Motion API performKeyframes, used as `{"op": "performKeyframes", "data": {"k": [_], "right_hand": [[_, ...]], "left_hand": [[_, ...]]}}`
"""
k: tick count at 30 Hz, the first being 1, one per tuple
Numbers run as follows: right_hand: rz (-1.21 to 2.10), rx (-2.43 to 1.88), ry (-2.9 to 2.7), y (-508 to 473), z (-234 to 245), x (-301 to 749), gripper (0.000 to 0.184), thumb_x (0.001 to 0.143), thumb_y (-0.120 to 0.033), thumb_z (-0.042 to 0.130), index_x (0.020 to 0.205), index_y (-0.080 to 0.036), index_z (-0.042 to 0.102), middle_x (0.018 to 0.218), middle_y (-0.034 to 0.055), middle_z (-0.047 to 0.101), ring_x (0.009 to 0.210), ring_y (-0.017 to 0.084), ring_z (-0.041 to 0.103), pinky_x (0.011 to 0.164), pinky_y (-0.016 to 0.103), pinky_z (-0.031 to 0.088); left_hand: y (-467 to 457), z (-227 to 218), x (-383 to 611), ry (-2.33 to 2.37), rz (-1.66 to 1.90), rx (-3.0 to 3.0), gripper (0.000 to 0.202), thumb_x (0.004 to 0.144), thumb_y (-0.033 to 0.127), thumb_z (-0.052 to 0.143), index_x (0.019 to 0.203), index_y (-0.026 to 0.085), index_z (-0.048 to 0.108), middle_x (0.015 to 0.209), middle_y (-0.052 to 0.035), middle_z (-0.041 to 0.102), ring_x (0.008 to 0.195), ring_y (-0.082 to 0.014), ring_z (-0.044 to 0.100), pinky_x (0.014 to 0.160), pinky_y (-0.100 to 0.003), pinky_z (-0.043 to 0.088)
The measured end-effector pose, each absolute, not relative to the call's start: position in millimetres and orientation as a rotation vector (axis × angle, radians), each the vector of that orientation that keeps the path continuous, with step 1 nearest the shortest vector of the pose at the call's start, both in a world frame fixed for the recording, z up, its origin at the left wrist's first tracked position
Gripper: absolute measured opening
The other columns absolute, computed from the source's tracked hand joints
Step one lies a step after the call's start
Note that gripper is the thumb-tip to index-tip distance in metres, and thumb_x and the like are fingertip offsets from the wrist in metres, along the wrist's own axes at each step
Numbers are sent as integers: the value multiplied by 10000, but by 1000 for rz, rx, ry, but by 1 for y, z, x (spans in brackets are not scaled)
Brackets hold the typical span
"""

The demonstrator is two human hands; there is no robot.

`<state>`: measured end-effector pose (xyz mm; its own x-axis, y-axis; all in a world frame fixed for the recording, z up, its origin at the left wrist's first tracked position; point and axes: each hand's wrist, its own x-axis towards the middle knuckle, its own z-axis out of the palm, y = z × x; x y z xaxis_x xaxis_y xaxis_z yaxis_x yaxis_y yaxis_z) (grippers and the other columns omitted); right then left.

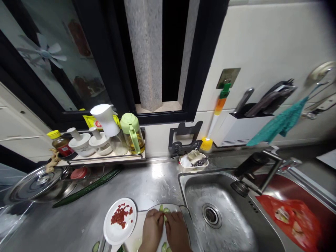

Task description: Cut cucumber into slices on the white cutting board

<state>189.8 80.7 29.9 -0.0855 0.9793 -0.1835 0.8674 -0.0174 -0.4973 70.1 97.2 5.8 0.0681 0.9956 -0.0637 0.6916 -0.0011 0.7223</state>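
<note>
From the head camera, I am looking down at the steel tabletop beside the sink. My left hand and my right hand are meeting knuckle to knuckle at the bottom of the view. Both sets of fingers are curling down onto the pale green cucumber pieces on the white plate, pressing on them or pinching them. Which piece each hand is holding, I cannot tell, since my own hands are covering it.

How far along am I? A few slices are already lying cut: some at the fingertips, more below my wrists at the frame's edge, and one loose slice off to the left. The small white dish of chopped red chilli is sitting just beside my left hand, looking finished. A whole long cucumber is waiting well apart near the steel lid, uncut, so I judge a good deal of slicing is left. No knife is showing in my hands here.
</note>
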Motion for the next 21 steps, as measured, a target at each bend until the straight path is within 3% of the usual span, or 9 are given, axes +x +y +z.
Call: {"op": "performKeyframes", "data": {"k": [6,11,21], "right_hand": [[723,-1940,-2033,80,30,193,397,834,-46,428,1130,-160,667,1069,95,663,1050,297,525,949,406,375],[546,-1862,-1973,70,0,197,379,796,-23,463,1042,-191,697,963,81,668,965,280,532,909,401,381],[419,-1708,-1979,46,-24,195,333,735,-53,529,953,-244,692,856,42,651,921,259,529,851,358,398]], "left_hand": [[94,16,51,1707,720,1707,321,869,245,422,930,188,733,921,-95,714,911,-202,637,876,-319,464],[96,17,-5,1960,642,1608,305,865,335,430,896,192,697,962,-85,715,937,-216,639,888,-327,449],[93,14,-50,2204,290,1487,296,841,332,399,784,224,669,924,-78,712,849,-206,642,785,-299,429]]}}
